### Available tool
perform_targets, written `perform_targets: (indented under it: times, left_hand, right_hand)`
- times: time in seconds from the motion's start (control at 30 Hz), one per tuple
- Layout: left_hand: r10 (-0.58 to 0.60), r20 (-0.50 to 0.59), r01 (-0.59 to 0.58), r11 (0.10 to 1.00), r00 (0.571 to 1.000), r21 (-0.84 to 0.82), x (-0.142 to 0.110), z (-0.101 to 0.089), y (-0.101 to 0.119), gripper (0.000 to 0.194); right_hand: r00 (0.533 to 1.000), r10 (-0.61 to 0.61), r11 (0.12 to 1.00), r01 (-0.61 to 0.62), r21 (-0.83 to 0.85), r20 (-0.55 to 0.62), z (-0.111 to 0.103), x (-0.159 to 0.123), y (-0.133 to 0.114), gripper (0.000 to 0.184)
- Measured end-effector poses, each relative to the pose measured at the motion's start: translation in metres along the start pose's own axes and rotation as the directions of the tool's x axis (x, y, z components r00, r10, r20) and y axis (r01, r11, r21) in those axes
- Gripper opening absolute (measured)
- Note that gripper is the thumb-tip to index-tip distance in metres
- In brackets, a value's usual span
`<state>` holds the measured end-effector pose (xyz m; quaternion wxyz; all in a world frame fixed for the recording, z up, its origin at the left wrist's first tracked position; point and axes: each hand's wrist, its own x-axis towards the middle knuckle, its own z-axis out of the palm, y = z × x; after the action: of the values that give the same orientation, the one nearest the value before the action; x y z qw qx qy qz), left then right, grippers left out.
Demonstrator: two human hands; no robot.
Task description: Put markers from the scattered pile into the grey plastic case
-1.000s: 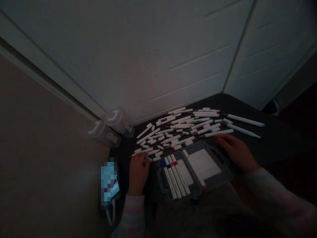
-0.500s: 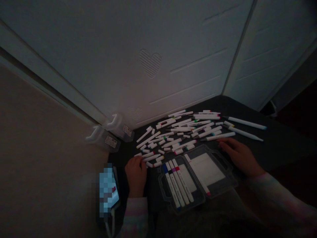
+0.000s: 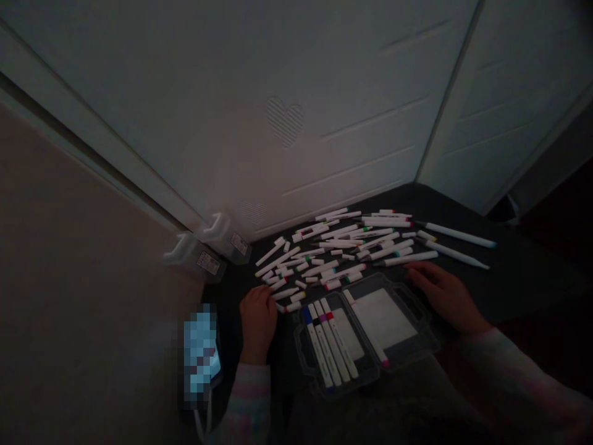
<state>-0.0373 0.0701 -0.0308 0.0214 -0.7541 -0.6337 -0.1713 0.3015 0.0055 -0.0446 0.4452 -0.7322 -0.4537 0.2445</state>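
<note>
My left hand (image 3: 258,321) is at the left end of a spread of loose white markers, its fingers curled around the near end of a red-tipped marker (image 3: 278,285). The fingertips are partly hidden behind the knuckles. My right hand (image 3: 442,293) rests by the right side of an open clear plastic case (image 3: 419,346), fingers stretched out and holding nothing. Several capped markers (image 3: 334,346) with blue, black, purple and red bands lie side by side in the left half of the case. A pink-ended marker (image 3: 370,337) lies along its hinge side.
Uncapped markers and loose caps (image 3: 336,252) cover the dark table (image 3: 523,278) beyond the case. Two clear plastic bins (image 3: 227,238) with labels stand at the left against the white panel (image 3: 352,93). A lit phone (image 3: 201,352) with a cable lies at the left edge.
My left hand has shifted slightly up and right, and the red-tipped marker at its fingers has tilted. The right hand stays beside the case. The view has moved a little.
</note>
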Motion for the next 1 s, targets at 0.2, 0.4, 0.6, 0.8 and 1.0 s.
perform_targets:
  times: [0.2,0.4,0.6,0.8,1.0]
  left_hand:
    - [-0.006,-0.008,0.006,0.999,1.000,0.044,0.033,-0.018,0.007,0.028]
    - [-0.001,0.055,-0.004,0.994,0.999,0.107,0.070,-0.018,0.019,0.024]
    - [0.054,0.115,-0.068,0.991,0.992,0.117,0.068,-0.013,0.042,0.027]
    - [0.154,0.081,-0.158,0.986,0.985,0.051,0.040,-0.016,0.047,0.024]
    - [0.366,-0.307,-0.342,0.930,0.878,0.133,-0.012,-0.018,0.012,0.028]
  right_hand:
    - [1.000,-0.012,1.000,0.013,-0.006,0.023,-0.001,0.001,0.002,0.027]
    - [1.000,-0.010,0.999,0.009,0.039,0.021,-0.001,0.000,0.000,0.028]
    - [0.999,-0.032,0.996,0.030,0.083,0.029,0.001,0.002,-0.003,0.026]
    - [0.982,-0.180,0.982,0.176,-0.073,-0.053,0.007,0.010,-0.001,0.024]
    - [0.844,-0.529,0.797,0.461,-0.391,-0.084,0.005,0.038,-0.033,0.022]
